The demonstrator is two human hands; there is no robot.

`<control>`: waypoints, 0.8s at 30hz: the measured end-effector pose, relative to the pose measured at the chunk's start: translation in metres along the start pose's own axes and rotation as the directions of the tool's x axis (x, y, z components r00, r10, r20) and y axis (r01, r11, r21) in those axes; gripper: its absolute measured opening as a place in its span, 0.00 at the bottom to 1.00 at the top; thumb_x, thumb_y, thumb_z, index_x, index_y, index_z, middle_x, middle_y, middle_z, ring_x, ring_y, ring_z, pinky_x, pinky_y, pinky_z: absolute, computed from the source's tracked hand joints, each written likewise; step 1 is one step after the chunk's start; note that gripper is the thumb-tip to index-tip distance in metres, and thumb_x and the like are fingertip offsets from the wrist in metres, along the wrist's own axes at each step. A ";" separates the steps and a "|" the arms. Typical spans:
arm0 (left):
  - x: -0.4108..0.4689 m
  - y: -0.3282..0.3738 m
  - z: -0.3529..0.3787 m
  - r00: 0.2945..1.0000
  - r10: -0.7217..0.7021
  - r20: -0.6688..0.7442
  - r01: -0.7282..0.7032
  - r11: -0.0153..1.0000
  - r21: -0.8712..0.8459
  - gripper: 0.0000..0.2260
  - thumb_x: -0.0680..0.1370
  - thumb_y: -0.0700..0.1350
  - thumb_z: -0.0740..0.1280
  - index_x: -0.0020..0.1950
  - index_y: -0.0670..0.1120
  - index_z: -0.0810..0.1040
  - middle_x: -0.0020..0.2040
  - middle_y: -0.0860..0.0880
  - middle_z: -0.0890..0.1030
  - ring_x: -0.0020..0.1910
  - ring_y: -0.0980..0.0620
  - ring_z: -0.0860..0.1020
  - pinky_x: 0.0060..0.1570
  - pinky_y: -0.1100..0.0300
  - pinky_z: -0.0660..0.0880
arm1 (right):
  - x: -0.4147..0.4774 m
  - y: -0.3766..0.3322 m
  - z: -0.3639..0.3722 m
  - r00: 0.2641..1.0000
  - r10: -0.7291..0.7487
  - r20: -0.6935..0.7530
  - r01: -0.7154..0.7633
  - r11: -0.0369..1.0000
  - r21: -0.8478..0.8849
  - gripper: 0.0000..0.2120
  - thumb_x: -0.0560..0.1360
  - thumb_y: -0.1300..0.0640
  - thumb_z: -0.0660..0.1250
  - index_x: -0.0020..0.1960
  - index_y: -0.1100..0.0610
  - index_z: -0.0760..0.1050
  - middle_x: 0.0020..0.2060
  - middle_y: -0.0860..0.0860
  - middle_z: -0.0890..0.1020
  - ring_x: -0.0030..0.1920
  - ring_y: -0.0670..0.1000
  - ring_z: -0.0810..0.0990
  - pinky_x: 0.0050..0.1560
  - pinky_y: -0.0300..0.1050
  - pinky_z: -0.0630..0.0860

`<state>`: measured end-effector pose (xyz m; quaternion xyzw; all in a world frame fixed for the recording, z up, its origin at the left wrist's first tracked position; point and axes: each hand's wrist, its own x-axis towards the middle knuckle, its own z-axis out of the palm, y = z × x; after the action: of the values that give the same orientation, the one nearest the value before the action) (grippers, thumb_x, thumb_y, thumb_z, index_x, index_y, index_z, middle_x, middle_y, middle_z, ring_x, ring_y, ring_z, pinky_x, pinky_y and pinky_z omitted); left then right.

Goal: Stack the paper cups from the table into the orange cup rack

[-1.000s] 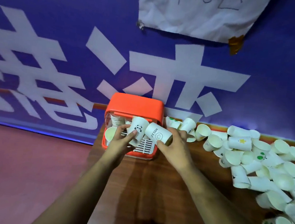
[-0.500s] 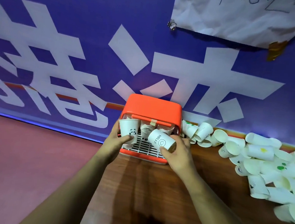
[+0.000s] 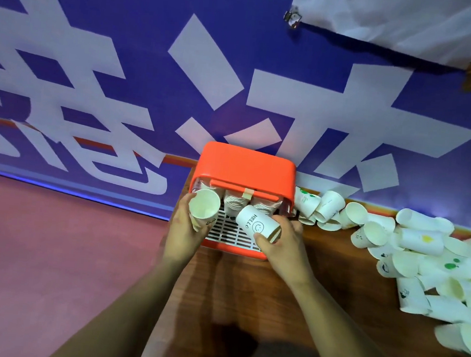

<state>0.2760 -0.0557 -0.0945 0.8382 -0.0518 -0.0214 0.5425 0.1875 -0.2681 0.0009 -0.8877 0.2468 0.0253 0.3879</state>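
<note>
**Q:** What's in view, pls?
**A:** Head-cam view, looking down at a wooden table (image 3: 247,293). An orange cup rack (image 3: 244,165) stands at the table's far edge, against a blue banner (image 3: 125,55) w/ big white characters. Both hands are at the rack's open front.

**Q:** Left hand?
**A:** The left hand (image 3: 180,230) grips a white paper cup (image 3: 204,207), fingers wrapped round its side, open mouth facing the camera. The cup is at the rack's left slot.

**Q:** And the right?
**A:** The right hand (image 3: 283,239) grips the HELLO cup (image 3: 256,223), white w/ "HELLO" & a smiley printed on it. The cup lies tilted, base pointing up-left toward the rack. Its mouth end sits in the curled fingers, thumb underneath. It's above the rack's white slatted tray (image 3: 223,234).

**Q:** Anything in the rack already?
**A:** Yes. Nested cup stacks (image 3: 235,204) sit side by side under the orange top, their rims showing as tight ridges.

**Q:** Other cups?
**A:** A loose pile of cups (image 3: 421,251) spreads along the table's right side. Most lie on their sides, some w/ green or yellow prints. The nearest lie just beside the rack's right wall.

**Q:** Anything else?
**A:** A white paper sheet (image 3: 413,23) hangs at the banner's top right. There's a pinkish floor (image 3: 37,246) left of the table.
</note>
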 end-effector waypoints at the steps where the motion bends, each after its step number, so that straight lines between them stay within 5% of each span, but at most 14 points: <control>1: 0.000 -0.005 0.002 1.000 0.007 -0.005 -0.006 0.999 0.045 0.35 0.71 0.45 0.77 0.71 0.59 0.62 0.68 0.54 0.73 0.66 0.52 0.73 0.63 0.47 0.74 | 0.002 -0.002 0.002 1.000 -0.001 -0.002 0.001 1.000 0.006 0.27 0.71 0.49 0.73 0.68 0.51 0.70 0.58 0.49 0.65 0.55 0.49 0.75 0.57 0.40 0.72; 6: 0.004 -0.017 0.006 0.997 0.063 0.035 -0.069 0.977 0.200 0.37 0.70 0.49 0.77 0.74 0.53 0.62 0.71 0.53 0.72 0.67 0.50 0.73 0.64 0.46 0.72 | 0.010 -0.007 0.013 1.000 -0.007 -0.012 0.007 1.000 0.009 0.30 0.70 0.50 0.74 0.69 0.53 0.69 0.60 0.51 0.65 0.58 0.52 0.75 0.61 0.45 0.73; 13: 0.004 -0.016 0.004 0.998 -0.043 0.041 0.040 0.996 0.079 0.28 0.72 0.56 0.75 0.67 0.53 0.67 0.63 0.53 0.75 0.56 0.57 0.76 0.55 0.50 0.77 | 0.014 -0.006 0.027 1.000 -0.012 0.026 0.012 1.000 0.028 0.30 0.70 0.50 0.74 0.69 0.53 0.68 0.62 0.51 0.65 0.58 0.52 0.75 0.60 0.50 0.76; 17: 0.005 -0.020 0.006 1.000 0.023 -0.020 -0.019 0.987 0.158 0.34 0.72 0.47 0.76 0.73 0.47 0.64 0.68 0.48 0.72 0.66 0.48 0.72 0.64 0.48 0.73 | 0.015 -0.004 0.029 1.000 -0.023 0.001 0.023 0.999 0.033 0.30 0.70 0.51 0.75 0.68 0.53 0.68 0.60 0.49 0.65 0.58 0.53 0.75 0.59 0.50 0.77; 24: 0.009 -0.043 0.004 0.987 -0.083 0.139 0.037 0.951 0.308 0.40 0.68 0.59 0.74 0.76 0.54 0.60 0.73 0.51 0.67 0.71 0.47 0.67 0.66 0.46 0.71 | 0.019 -0.003 0.034 0.998 -0.004 -0.066 0.008 0.998 0.066 0.33 0.67 0.50 0.77 0.67 0.56 0.67 0.60 0.50 0.69 0.59 0.52 0.76 0.58 0.53 0.79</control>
<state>0.2870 -0.0430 -0.1358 0.9090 -0.0697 -0.0929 0.4003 0.2106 -0.2501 -0.0252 -0.8755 0.2573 -0.0132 0.4088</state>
